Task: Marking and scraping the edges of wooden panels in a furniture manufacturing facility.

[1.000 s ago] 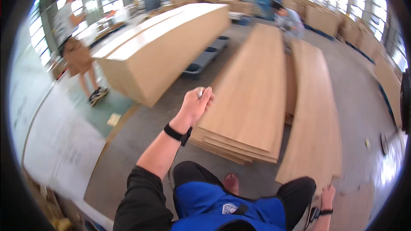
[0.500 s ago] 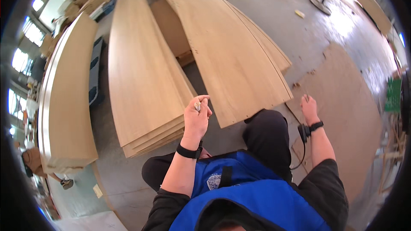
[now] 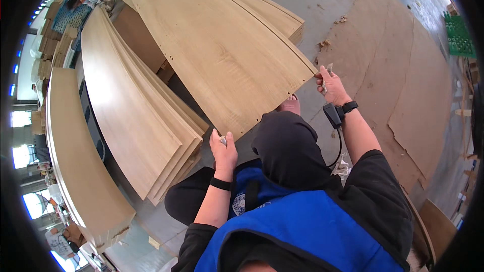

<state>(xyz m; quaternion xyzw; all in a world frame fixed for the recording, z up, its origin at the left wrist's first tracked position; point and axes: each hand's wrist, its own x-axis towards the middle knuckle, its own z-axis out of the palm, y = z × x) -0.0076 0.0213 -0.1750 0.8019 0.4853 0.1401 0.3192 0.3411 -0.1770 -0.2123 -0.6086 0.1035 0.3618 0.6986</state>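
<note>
A person's left hand (image 3: 225, 157) and right hand (image 3: 334, 88) are clamped, fingers and thumb, on the two near corners of a long wood-grain panel (image 3: 222, 55), which stretches away beyond both grips. Left of the left grip lies a stack of similar panels (image 3: 126, 100); right of the right, torn brown cardboard (image 3: 383, 65).

Drilled wood-grain panel (image 3: 217, 55): pale tan, slightly darker grain figure, black dots for holes. Left of panel: stacked boards (image 3: 126, 106), light tan, whitish sheen. Right of panel: cardboard sheet (image 3: 388, 70), dull brown, mottled; farther right, crate (image 3: 460, 35), green. Near side of panel: slipper (image 3: 291, 106), dusty pink; trousers (image 3: 287, 146), black; apron (image 3: 302, 226), bright blue, round whitish emblem (image 3: 239, 204).
</note>
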